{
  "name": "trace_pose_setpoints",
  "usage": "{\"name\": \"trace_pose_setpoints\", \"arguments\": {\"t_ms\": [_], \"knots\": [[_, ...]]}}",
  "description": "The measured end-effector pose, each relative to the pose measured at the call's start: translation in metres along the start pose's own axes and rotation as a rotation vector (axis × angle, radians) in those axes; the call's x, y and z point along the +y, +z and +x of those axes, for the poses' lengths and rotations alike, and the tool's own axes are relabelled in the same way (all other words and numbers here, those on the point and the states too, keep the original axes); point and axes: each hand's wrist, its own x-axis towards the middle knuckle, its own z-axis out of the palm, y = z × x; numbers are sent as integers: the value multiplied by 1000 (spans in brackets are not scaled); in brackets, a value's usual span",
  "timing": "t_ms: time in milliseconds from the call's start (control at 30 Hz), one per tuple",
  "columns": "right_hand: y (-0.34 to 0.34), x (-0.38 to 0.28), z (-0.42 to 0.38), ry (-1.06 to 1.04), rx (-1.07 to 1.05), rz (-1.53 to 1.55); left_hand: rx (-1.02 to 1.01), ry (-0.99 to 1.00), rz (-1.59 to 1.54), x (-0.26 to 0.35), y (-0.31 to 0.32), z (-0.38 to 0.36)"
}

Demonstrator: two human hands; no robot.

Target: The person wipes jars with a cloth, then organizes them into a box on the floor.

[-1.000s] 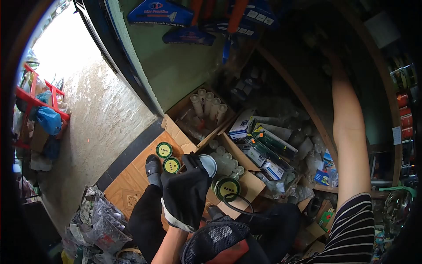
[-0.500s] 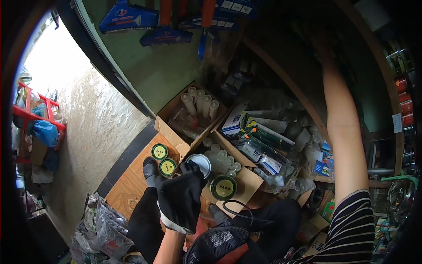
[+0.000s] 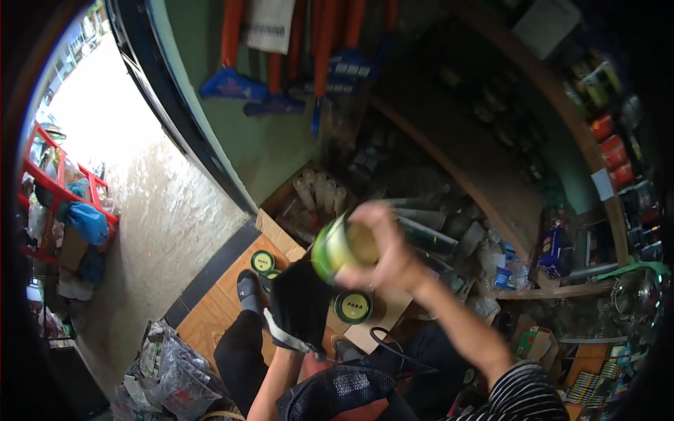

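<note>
My right hand (image 3: pixel 390 263) is bare and wraps a green tin (image 3: pixel 342 248), blurred in the head view. My fingers (image 3: pixel 375 217) curl over its top edge and my thumb sits under it, so the tin rests tilted in a firm grip, its round yellow-green face turned toward my left. My left hand (image 3: pixel 298 305) wears a black glove with a white cuff and sits just below and to the left of the tin; its fingers point up toward the tin, but I cannot tell whether they touch it or how far they are spread, since the glove reads as one dark shape.

Directly beneath my right fingers a second tin with a PAKA lid (image 3: pixel 352 307) lies flat on a cardboard box flap (image 3: pixel 379 319). Farther left of my gloved fingers, two more PAKA tins (image 3: pixel 262 262) stand on the tiled floor beside my foot. Beyond my right fingers, an open carton holds upright white tubes (image 3: pixel 319 188).
</note>
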Motion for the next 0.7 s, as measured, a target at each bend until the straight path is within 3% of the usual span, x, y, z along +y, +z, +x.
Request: {"name": "trace_pose_setpoints", "arguments": {"t_ms": [67, 100, 133, 233, 333, 433, 500, 567, 700], "knots": [[59, -42, -43, 21, -143, -56, 32, -126, -1081, -29, 8, -15], [80, -57, -61, 77, -232, -92, 58, -246, -1331, -36, 6, -36], [88, -66, -71, 126, -242, -64, 28, -197, -1209, -47, 3, -46], [74, -78, -94, 211, -258, 116, -6, -165, -1226, -48, -4, -51], [6, -106, -141, 224, -53, -49, -97, -187, -1336, -57, -7, -44], [-37, -108, -278, 623, 409, 213, -107, -204, -1329, -54, -18, -35], [-55, -98, -397, 1102, 578, 151, -89, -203, -1313, -51, -28, -30], [-42, -92, -415, 1254, 701, 149, -52, -191, -1297, -52, -40, -28], [-11, -69, -373, 1214, 766, 172, -6, -171, -1270, -48, -56, -32]]}}
